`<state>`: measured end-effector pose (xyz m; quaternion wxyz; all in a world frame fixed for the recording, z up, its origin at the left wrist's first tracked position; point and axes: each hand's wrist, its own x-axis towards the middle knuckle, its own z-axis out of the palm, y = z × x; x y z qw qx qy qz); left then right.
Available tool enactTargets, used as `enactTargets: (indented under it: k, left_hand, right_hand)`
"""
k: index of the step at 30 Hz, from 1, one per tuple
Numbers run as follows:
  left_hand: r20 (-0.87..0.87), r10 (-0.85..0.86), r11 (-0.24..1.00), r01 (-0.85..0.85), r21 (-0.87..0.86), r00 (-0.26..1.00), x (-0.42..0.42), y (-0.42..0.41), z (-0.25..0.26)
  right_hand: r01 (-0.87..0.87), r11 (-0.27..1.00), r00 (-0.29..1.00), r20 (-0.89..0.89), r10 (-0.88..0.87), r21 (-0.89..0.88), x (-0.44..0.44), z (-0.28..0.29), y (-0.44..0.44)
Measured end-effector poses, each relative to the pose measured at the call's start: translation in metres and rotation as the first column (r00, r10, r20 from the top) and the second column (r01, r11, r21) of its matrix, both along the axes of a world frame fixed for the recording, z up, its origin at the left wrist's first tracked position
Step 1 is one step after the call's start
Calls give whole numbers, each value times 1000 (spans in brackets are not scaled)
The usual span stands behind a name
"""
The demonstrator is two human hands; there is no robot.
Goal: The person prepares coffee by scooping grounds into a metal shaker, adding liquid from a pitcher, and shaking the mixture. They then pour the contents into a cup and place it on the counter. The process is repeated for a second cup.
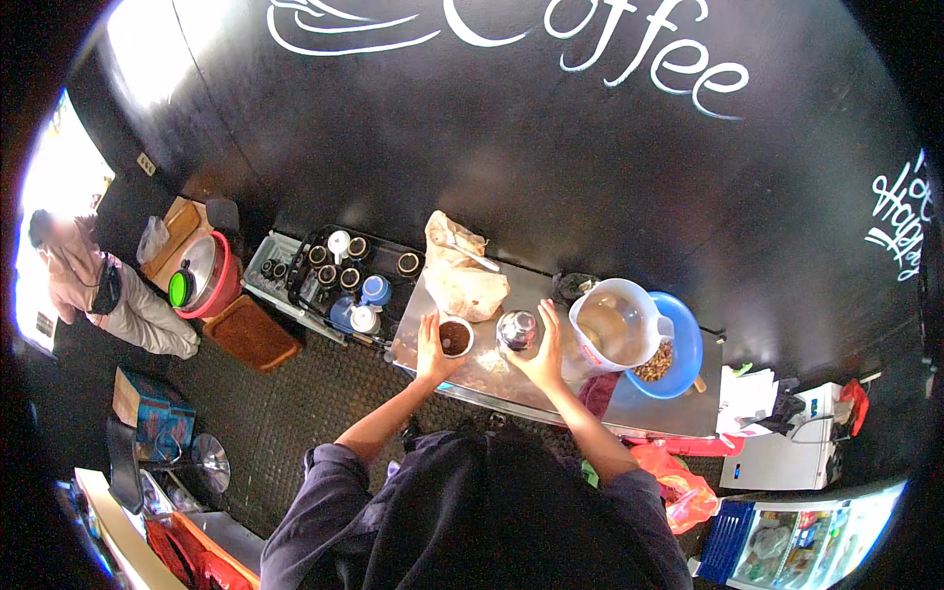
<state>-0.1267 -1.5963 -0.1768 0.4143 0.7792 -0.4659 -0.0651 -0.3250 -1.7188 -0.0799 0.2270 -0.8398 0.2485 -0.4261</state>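
Note:
My left hand [435, 352] curls around the side of a white cup [472, 335] holding dark brown powder or grounds [453, 337]. To its right, my right hand [544, 354] cups a shiny metal vessel [518, 330], with the thumb at its near side and the fingers along its right. What is inside the vessel cannot be made out. Both stand on a steel-topped table [487, 380]. Just behind them lies a crumpled, pale brown plastic bag [468, 293], with a light-coloured utensil [472, 254] resting across it.
A large clear plastic jug [612, 324] and a blue basin [682, 346] with brown pieces stand right of my hands. Left are a black crate [310, 284] of bottles and mugs, and a red tub [232, 276]. A person [110, 287] is far left. A dark wall [479, 162] rises behind.

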Motion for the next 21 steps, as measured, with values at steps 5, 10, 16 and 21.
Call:
enactTargets:
  k: [5,10,16,21]
  left_hand:
    - [-171,5,997,9,83,985,3,-4,-28]
    - [-182,28,999,-31,-9,983,-2,-11,-39]
    - [-250,39,992,-68,-107,968,5,-7,-53]
    - [-259,40,991,-72,-117,965,6,-6,-49]
  right_hand:
    - [-26,986,999,21,30,-163,1,9,9]
    - [-37,989,999,2,38,-142,1,17,12]
    - [-50,991,999,-27,47,-127,-5,14,10]
    - [-57,990,996,-75,48,-132,-12,15,7]
